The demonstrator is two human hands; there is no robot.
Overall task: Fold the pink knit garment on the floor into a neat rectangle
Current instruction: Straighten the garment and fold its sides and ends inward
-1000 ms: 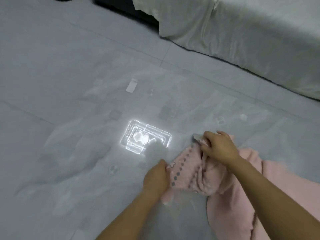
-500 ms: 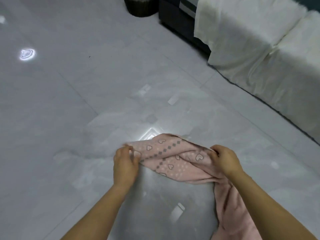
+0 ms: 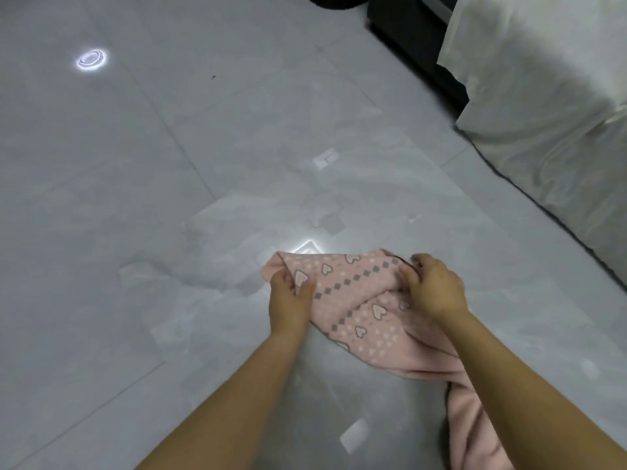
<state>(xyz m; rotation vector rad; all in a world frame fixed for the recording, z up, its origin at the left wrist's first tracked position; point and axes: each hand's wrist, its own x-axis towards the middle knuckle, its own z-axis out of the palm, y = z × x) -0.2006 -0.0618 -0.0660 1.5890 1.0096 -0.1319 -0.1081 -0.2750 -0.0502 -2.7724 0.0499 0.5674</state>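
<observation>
Pink knit garment (image 3: 359, 300) held bunched above tiled floor (image 3: 169, 198), tail trailing toward lower right. Patterned edge pinched by left hand (image 3: 288, 300) and right hand (image 3: 436, 288), both closed on fabric. No fold judged made; spreading and all folds left.

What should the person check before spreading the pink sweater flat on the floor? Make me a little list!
1. Left hand pinching the pink knit garment with hearts and grey diamonds: ok.
2. Right hand gripping its other end: ok.
3. Patterned edge pulled straight between the hands: not ok, it sags and creases.
4. Rest of the garment untangled: not ok, it trails bunched under the right arm.
5. Glossy grey tile floor ahead free for laying it: ok.
6. Garment right side out: cannot tell.
</observation>
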